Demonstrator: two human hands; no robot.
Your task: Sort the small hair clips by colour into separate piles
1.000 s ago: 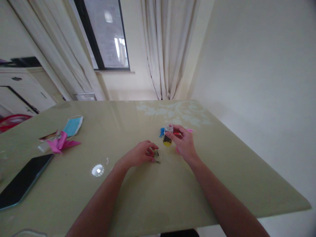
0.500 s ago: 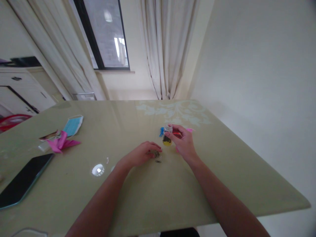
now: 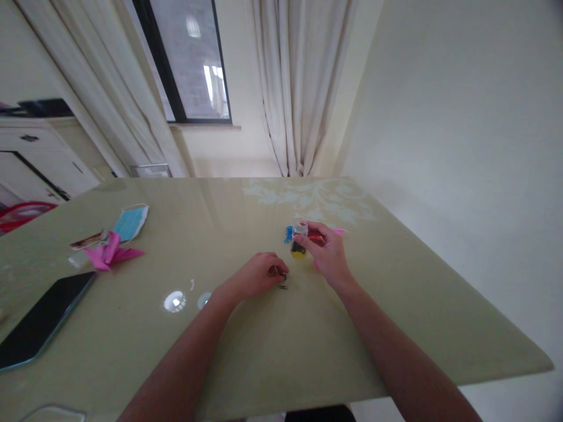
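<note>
Bent over the tabletop, my left hand (image 3: 257, 275) has its fingertips closed on a few thin dark paper clips (image 3: 278, 271). One more dark clip (image 3: 283, 287) lies on the table just below those fingertips. My right hand (image 3: 329, 253) grips a small clear jar (image 3: 299, 230) upright between thumb and fingers. Dark pieces and a yellow layer show in the lower part of the jar. A blue cluster of small pieces (image 3: 288, 234) lies left of the jar. Red pieces (image 3: 316, 238) and pink pieces (image 3: 339, 231) are partly hidden by my right hand.
To the left on the table (image 3: 422, 305) lie a black-screened phone or tablet (image 3: 46, 316), a pink folded-paper shape (image 3: 109, 253), a blue face mask (image 3: 131, 223) and a small printed card (image 3: 88, 240). A bright round spot (image 3: 175, 301) shows beside my left forearm. A wall (image 3: 475, 146) borders the right side.
My left fingers have closed further round the dark clips and gathered them in. My right hand and the jar stay almost still.
</note>
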